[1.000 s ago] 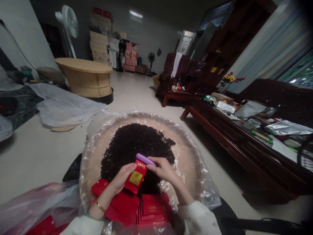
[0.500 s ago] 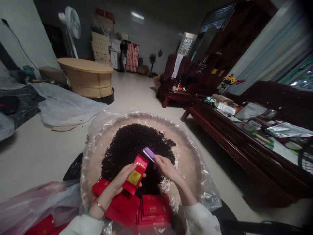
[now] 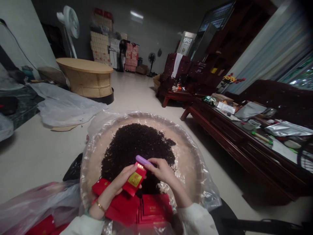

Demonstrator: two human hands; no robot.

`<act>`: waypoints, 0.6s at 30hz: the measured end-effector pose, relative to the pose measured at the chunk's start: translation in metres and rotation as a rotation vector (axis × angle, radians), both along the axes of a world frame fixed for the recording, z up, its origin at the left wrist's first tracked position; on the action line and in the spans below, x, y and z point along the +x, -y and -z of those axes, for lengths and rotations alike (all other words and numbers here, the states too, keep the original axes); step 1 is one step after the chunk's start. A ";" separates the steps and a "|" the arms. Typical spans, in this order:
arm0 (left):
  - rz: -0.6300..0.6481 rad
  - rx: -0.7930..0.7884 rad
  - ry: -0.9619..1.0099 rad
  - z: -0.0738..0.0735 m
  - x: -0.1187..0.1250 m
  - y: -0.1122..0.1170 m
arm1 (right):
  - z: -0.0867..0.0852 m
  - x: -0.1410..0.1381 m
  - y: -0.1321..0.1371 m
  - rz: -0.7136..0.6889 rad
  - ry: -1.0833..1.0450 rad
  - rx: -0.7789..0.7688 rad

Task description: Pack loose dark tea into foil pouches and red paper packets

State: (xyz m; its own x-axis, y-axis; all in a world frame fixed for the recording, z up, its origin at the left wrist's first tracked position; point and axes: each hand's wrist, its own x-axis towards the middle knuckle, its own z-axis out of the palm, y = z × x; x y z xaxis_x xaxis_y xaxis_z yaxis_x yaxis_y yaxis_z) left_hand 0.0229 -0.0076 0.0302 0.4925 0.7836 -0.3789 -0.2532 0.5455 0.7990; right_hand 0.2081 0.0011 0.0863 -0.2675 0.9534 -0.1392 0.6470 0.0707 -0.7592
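My left hand (image 3: 123, 177) is closed around a small red packet (image 3: 134, 179) with a gold panel and gold lettering, held upright and tilted. My right hand (image 3: 161, 170) grips a slim purple bag sealer (image 3: 142, 159), which lies across the packet's top edge. Below both hands is a heap of dark, dry tea leaves (image 3: 138, 138). The leaves rest in a wide round tray lined with clear plastic (image 3: 193, 156). Flat red packets (image 3: 156, 207) lie stacked at the tray's near edge, some partly under my left forearm.
Clear plastic sheeting (image 3: 66, 106) spreads over the floor at left, near a round woven basket stand (image 3: 90, 78). A long dark wooden table (image 3: 220, 133) with clutter runs along the right. A white fan (image 3: 71, 21) and stacked boxes (image 3: 100, 45) stand farther back.
My right hand has moved left and slightly down, bringing the purple sealer from beside the packet onto its top edge. My left hand keeps hold of the packet, nearly in place.
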 end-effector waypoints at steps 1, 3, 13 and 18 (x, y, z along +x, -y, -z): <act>0.002 0.000 0.002 0.000 0.000 0.000 | 0.000 0.000 0.001 0.004 0.009 0.007; -0.003 0.003 0.007 0.000 0.000 0.000 | -0.001 -0.001 0.002 0.014 0.030 0.021; 0.000 0.002 0.025 0.006 0.000 0.000 | 0.008 0.000 0.001 0.055 0.044 0.096; 0.006 -0.008 0.023 0.005 -0.001 0.001 | 0.007 0.001 0.001 0.037 0.058 0.116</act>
State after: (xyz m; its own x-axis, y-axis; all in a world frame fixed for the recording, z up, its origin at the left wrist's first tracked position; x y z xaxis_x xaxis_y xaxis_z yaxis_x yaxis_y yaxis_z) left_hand 0.0224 -0.0084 0.0254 0.5059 0.7775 -0.3737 -0.2684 0.5535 0.7884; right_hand 0.2093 -0.0001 0.0789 -0.2266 0.9731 -0.0413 0.6932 0.1313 -0.7087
